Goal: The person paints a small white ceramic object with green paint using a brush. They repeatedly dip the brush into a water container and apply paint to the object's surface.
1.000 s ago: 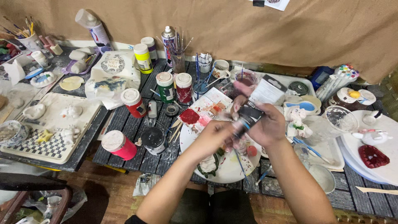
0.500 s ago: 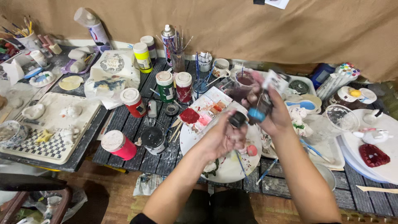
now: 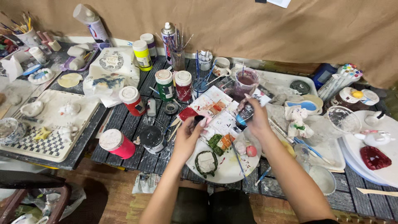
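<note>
**A:** Paint tube (image 3: 244,114), dark with a blue end: where was it?

**B:** It was in the right hand (image 3: 256,118), fingers wrapped around it, tilted with the blue end pointing down and to the left, above the far edge of a round white palette plate (image 3: 232,170).

**A:** And the other hand?

**B:** The left hand (image 3: 188,135) sat just left of the tube, apart from it, fingertips pinched on a small black cap (image 3: 198,120).

**A:** What lay under the hands?

**B:** The plate held green and orange paint patches (image 3: 220,142), a small figure ringed in green (image 3: 206,162), a pink blob (image 3: 251,151) and a thin brush (image 3: 238,159). A sheet smeared with red (image 3: 207,108) lay just beyond it.

**A:** Further out?

**B:** To the left stood paint jars: a black one (image 3: 152,139), two red ones (image 3: 117,144) (image 3: 132,101), and a green one (image 3: 165,84). Behind were a cup of purple water (image 3: 246,81) and a spray can (image 3: 168,37). On the far left sat a tray of white plaster pieces (image 3: 49,120); on the far right, a white plate with a dark red piece (image 3: 375,157). All rested on a dark slatted table (image 3: 124,124).
</note>
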